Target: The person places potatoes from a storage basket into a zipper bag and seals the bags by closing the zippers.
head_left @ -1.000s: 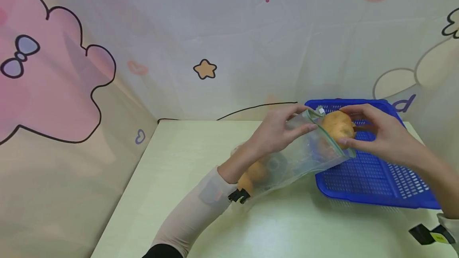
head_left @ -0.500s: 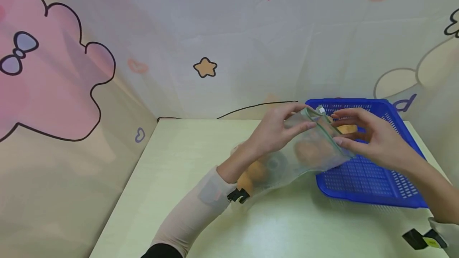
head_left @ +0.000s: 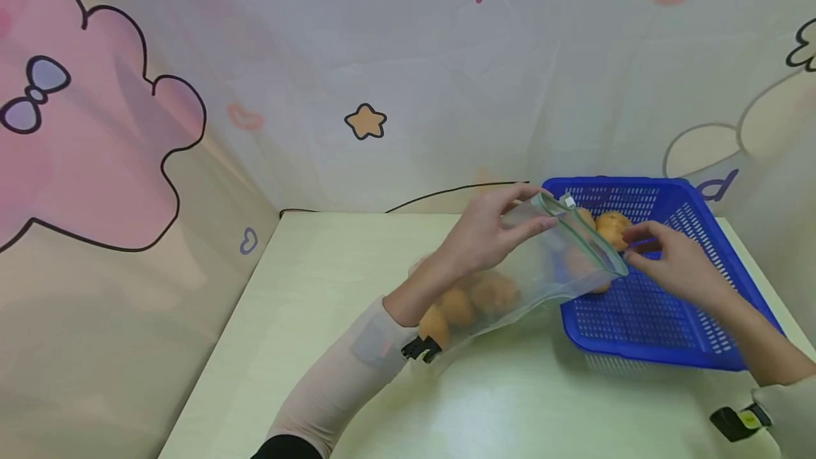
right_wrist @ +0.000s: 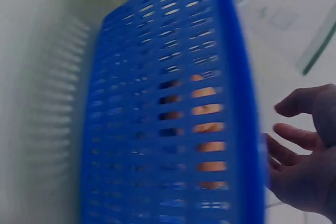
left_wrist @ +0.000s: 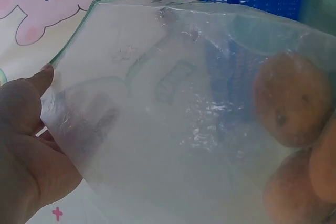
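My left hand (head_left: 487, 229) pinches the mouth of a clear zip bag (head_left: 542, 261), thumb in front and fingers behind. Several potatoes (head_left: 494, 292) lie at the bag's lower end; in the left wrist view, a potato (left_wrist: 291, 99) shows through the plastic. The bag's green-edged mouth hangs over a blue plastic basket (head_left: 663, 324). Inside the basket, a potato (head_left: 613, 227) sits right by the fingertips of my right hand (head_left: 678, 264), whose fingers are bent loosely with a gap to the thumb. Whether they touch it I cannot tell. In the right wrist view that hand (right_wrist: 304, 150) holds nothing.
The basket's perforated wall (right_wrist: 157, 103) stands close to the right hand. More potatoes in the basket are partly hidden by the bag. A pale table (head_left: 331, 261) lies beneath, with a printed cloth (head_left: 414, 76) hanging behind it.
The potato my right hand held at the bag's mouth has gone in and slid down to the others. My right hand has let go and moved to a potato in the basket.
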Motion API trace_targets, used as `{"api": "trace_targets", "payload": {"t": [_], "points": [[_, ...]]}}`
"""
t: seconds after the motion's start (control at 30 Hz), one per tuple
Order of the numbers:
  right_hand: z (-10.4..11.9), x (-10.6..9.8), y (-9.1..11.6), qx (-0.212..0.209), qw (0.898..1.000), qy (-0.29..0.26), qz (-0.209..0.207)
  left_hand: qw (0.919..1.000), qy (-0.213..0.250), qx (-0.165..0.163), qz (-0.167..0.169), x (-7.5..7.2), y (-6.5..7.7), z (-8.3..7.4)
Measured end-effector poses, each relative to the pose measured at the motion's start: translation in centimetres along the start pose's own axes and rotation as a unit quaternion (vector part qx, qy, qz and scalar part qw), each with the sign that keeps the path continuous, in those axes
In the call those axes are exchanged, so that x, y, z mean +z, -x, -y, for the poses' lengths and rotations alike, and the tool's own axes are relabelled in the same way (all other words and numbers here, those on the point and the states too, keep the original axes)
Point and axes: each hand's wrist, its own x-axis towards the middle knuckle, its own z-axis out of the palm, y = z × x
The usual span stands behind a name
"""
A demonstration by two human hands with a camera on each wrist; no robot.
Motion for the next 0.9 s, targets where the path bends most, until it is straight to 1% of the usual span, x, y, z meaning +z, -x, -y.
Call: {"api": "trace_targets", "payload": {"t": [0.1, 0.13, 0.2, 0.37, 0.5, 0.67, 0.77, 0.9], "points": [[-1.1, 1.2, -0.5, 0.003, 0.998, 0.013, 0.06, 1.0, 0.002, 0.002, 0.002, 0.0, 0.0, 0.0], [-1.3, 1.6, -0.8, 0.001, 0.997, 0.017, 0.073, 1.0, 0.001, 0.005, 0.003, 0.0, 0.0, 0.0], [-1.5, 2.3, -1.2, -0.011, 0.996, 0.029, 0.082, 0.9999, 0.0, 0.01, 0.004, 0.1, 0.1, 0.0], [-1.6, 3.9, -1.9, -0.042, 0.996, 0.054, 0.064, 0.9995, -0.004, 0.03, 0.002, 0.2, 0.1, 0.0], [-1.8, 4.5, -2.2, -0.052, 0.995, 0.07, 0.04, 0.9994, -0.008, 0.035, 0.002, 0.2, 0.1, 0.0], [-2.3, 4.9, -2.4, -0.044, 0.995, 0.081, 0.023, 0.9995, -0.014, 0.027, 0.008, 0.2, 0.0, -0.2], [-2.4, 4.8, -2.4, -0.03, 0.996, 0.08, 0.033, 0.9996, -0.016, 0.018, 0.012, 0.1, 0.0, -0.3], [-2.4, 3.8, -2.2, -0.007, 0.997, 0.062, 0.054, 0.9997, -0.015, 0.005, 0.017, 0.0, -0.1, -0.4]]}}
